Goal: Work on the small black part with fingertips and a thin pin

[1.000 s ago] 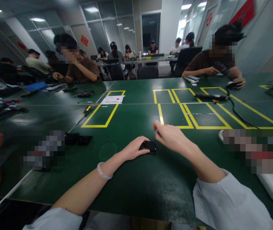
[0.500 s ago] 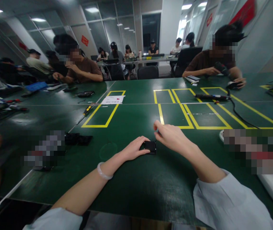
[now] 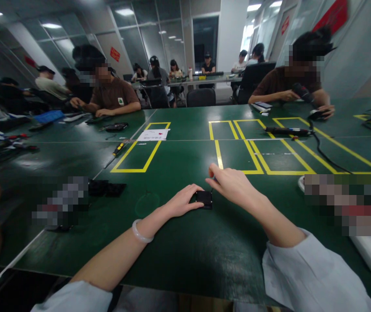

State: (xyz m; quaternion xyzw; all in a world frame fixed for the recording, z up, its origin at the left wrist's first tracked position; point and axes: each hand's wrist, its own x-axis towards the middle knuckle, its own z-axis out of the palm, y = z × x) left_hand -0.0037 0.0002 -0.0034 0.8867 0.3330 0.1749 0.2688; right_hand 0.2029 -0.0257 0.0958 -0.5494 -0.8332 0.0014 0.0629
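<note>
Black block (image 3: 204,197), just one, is gripped by the left hand (image 3: 183,202), the right hand (image 3: 232,182) curled, its hold unclear.

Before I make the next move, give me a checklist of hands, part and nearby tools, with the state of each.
1. Left hand bracing the black block: ok, thumb at its near side, fingers at its far side.
2. Block supported: ok, it appears to lie flat on the green table.
3. Right hand in position: ok, close by the block's right side, fingers curled.
4. Tool in the right hand: cannot tell; a thin dark sliver shows below the fingers, too small to identify.
5. Yellow-and-black screwdriver out of the way: ok, beyond the left hand, off to the left.
6. Bangle off the block: ok, it sits at the left wrist.
</note>
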